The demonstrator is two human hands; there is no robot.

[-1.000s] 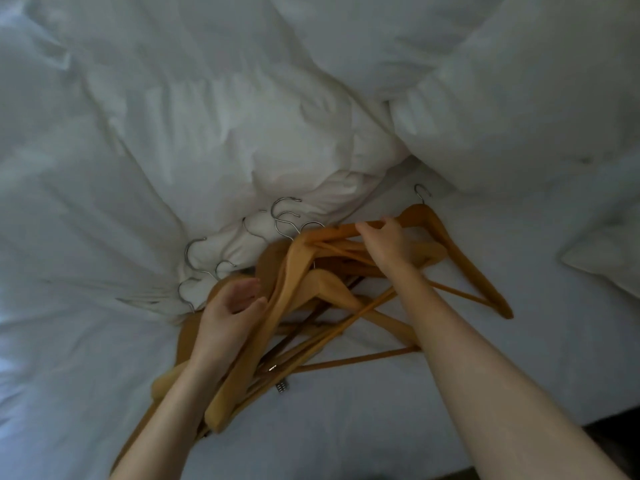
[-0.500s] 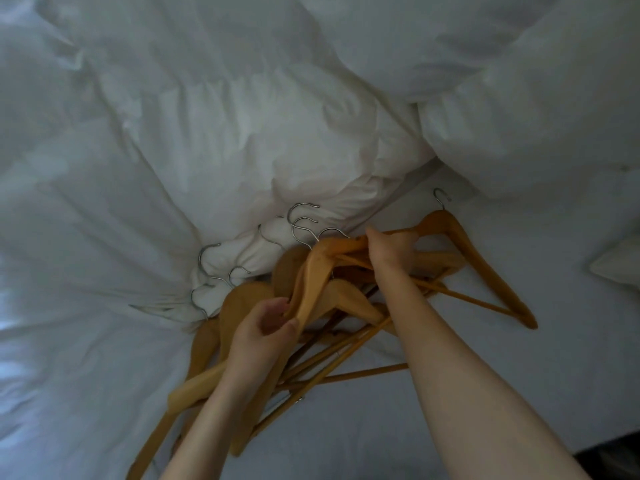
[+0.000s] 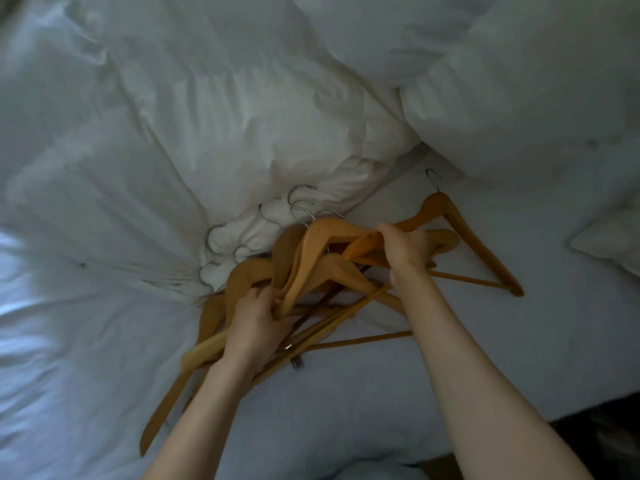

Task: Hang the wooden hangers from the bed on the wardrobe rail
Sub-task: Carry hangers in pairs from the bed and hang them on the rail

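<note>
Left hand [image 3: 258, 327] has closed on the wooden hangers [image 3: 322, 237] low down, fingers curled round several arms; right hand [image 3: 407, 251] grips the upper arms. Pile lies on the bed [image 3: 485, 341] — hooks against the duvet [image 3: 207, 150].

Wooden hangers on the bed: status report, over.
Left hand gripping pile of orange-brown wooden hangers low; right hand gripping higher. Pile on white bed sheet. Steel hooks against rumpled white duvet.

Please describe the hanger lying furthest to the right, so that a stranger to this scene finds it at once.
On the white bed sheet, below the big pillow, lies a heap of wooden hangers. The wanted hanger is at the heap's right edge. Unlike the others, its whole triangle shows, and its hook points at the pillow.
</note>
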